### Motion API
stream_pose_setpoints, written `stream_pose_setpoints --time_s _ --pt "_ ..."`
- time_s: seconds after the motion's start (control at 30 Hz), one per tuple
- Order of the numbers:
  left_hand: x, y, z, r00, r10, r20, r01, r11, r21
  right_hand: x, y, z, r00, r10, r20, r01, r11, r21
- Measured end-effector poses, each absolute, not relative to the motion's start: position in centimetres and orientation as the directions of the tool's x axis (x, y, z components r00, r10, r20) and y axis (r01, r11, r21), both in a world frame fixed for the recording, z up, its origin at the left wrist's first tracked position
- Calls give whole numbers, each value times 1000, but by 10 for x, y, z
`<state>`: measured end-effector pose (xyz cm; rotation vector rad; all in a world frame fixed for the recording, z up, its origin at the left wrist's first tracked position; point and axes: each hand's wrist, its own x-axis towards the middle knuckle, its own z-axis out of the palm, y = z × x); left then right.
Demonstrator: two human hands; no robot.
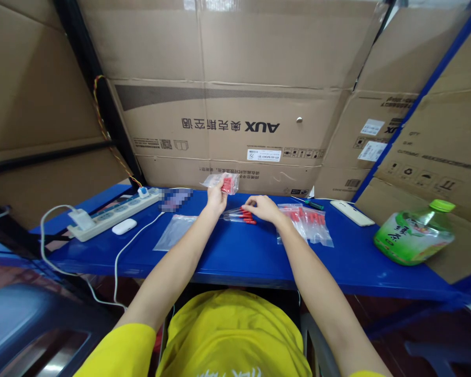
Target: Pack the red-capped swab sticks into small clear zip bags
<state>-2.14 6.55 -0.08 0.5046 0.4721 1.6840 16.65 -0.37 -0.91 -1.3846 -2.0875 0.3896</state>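
Note:
My left hand [216, 199] is closed on a clear plastic bag [232, 184] with red pieces inside, held up above the table. My right hand [264, 208] is lower, its fingertips pinched at a small pile of slim, clear red-ended sticks [249, 221]. Their exact kind is too small to tell. Right of that hand lie several filled clear bags [316, 228] with similar red-ended pieces. A flat clear bag [172, 233] lies on the table, partly behind my left forearm.
The blue table [243, 259] is backed by cardboard [220, 63]. A power strip [113, 214], white case [124, 226] and cable [131, 242] are at left. At right are a screwdriver [314, 205], a cream-coloured flat object [352, 213] and a green-labelled bottle [412, 235].

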Motion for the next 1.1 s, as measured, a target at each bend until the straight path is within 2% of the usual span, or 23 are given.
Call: stream_pose_setpoints --time_s 0.07,0.17,0.27,0.47,0.6,0.7,0.73,0.8,0.87,0.93,1.0,1.1 --pt "-16 61 -4 -108 989 102 -795 -147 589 159 -3 -9 -186 902 389 588 419 -692" --pt "-7 53 -8 -29 989 148 -783 -114 612 143 -3 -10 -95 925 367 271 379 -885" --pt "-1 48 -9 45 980 192 -767 -89 635 131 -2 -11 15 936 351 103 348 -932" --pt "-5 47 -5 89 975 204 -725 -77 685 133 -1 -8 209 900 382 -6 391 -920" --pt "-14 49 -2 36 986 160 -704 -89 705 139 1 -3 232 879 416 15 424 -905" --pt "-20 52 -2 -127 989 80 -613 -141 777 142 1 0 246 833 495 78 492 -867" --pt "-22 54 -2 -197 976 94 -547 -190 816 143 0 2 244 808 537 128 522 -844" --pt "-25 54 -1 -292 928 233 -374 -334 865 147 -4 5 217 743 633 283 573 -769" --pt "-26 53 2 -248 859 449 -215 -500 839 150 -9 8 143 672 726 459 605 -651" --pt "-26 48 7 -111 787 608 -139 -618 774 153 -13 10 72 613 787 566 624 -539" --pt "-24 41 13 2 746 666 -129 -660 740 154 -16 13 63 571 819 599 634 -489" --pt "-21 32 18 81 733 676 -133 -664 736 155 -19 16 112 554 825 581 637 -506"
